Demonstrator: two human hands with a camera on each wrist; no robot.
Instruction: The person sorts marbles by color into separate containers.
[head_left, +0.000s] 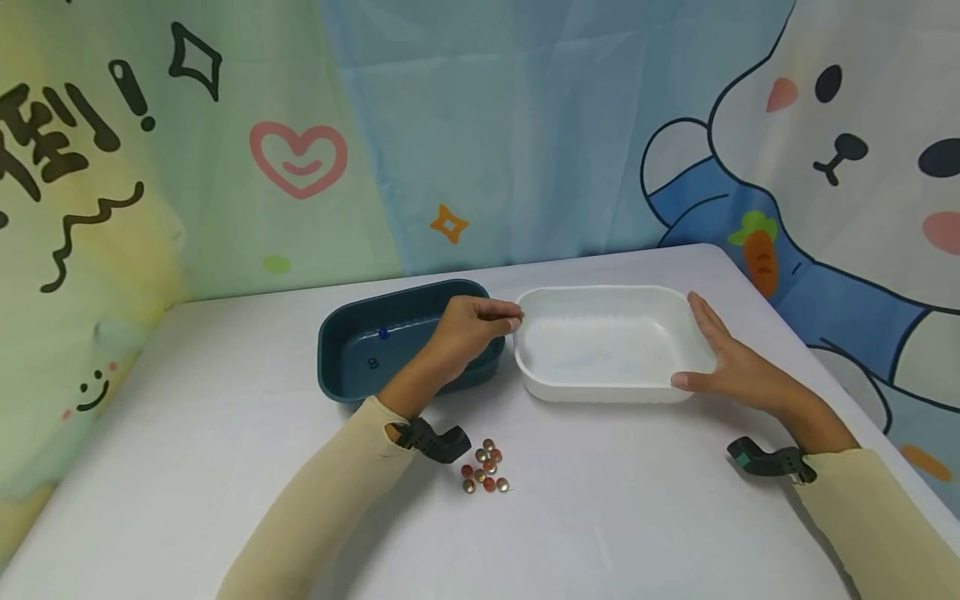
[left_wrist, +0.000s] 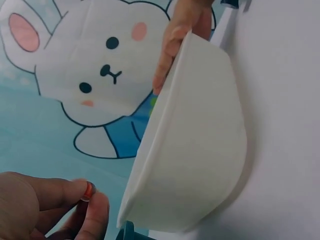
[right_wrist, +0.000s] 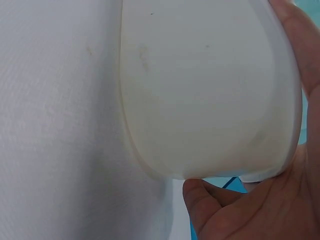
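Observation:
My left hand (head_left: 467, 332) pinches a small glassy red bead (left_wrist: 89, 191) between thumb and fingers, beside the left rim of a white oblong basin (head_left: 600, 392). My right hand (head_left: 738, 371) holds that basin's right end, its thumb at the near corner and its fingers spread along the far side. In the right wrist view, fingertips (right_wrist: 196, 197) press against the basin's wall. Left of the basin is a dark teal basin (head_left: 333, 367), partly covered by my left hand and forearm. Inside it lie a blue bead (head_left: 383, 333) and a dark bead (head_left: 372, 363).
Several red and brownish glassy beads (head_left: 483, 471) lie loose in a cluster on the white tablecloth (head_left: 600, 500), in front of the basins and near my left wrist. A printed cloth backdrop (head_left: 510, 125) hangs behind the table.

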